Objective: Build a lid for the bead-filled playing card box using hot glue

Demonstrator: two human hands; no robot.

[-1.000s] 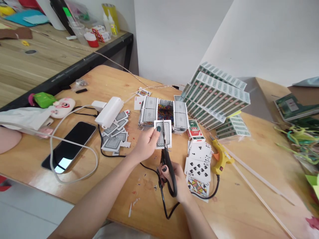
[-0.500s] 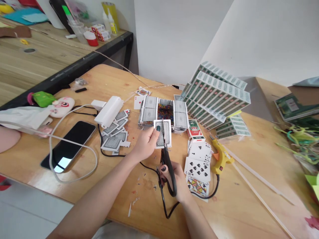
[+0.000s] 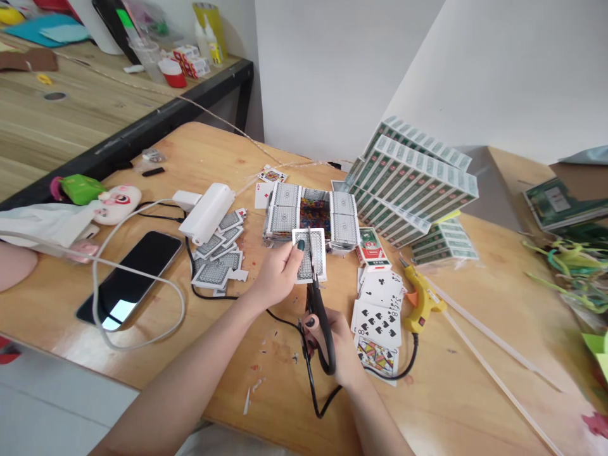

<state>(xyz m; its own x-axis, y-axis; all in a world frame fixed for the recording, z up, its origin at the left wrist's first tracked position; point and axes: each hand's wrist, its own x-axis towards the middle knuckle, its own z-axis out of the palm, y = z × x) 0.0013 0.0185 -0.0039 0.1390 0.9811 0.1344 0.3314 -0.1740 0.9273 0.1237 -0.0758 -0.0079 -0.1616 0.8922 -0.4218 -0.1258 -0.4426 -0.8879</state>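
My left hand (image 3: pixel 279 273) pinches the left side of a playing card (image 3: pixel 318 256), its patterned back facing up. In my right hand (image 3: pixel 331 335) is a pair of black-handled scissors (image 3: pixel 323 326), the blades lying lengthwise over the middle of the card. Just behind the card stands a box-like structure (image 3: pixel 284 209) covered with card backs, with a multicoloured inside. Loose cards (image 3: pixel 218 269) lie face down to the left, some of them cut. To the right, more cards (image 3: pixel 377 323) lie face up below a red and green card box (image 3: pixel 373 248).
A yellow glue gun (image 3: pixel 418 297) lies at the right, its black cord looping past my right hand. Clear glue sticks (image 3: pixel 498 335) stretch beyond it. Stacked green card boxes (image 3: pixel 413 177) stand at the back. A phone (image 3: pixel 130 278), white cable and white power block (image 3: pixel 208 213) occupy the left.
Hardly anything differs. Both hands, the card and the scissors keep nearly the same position, with only a very slight shift of the view.
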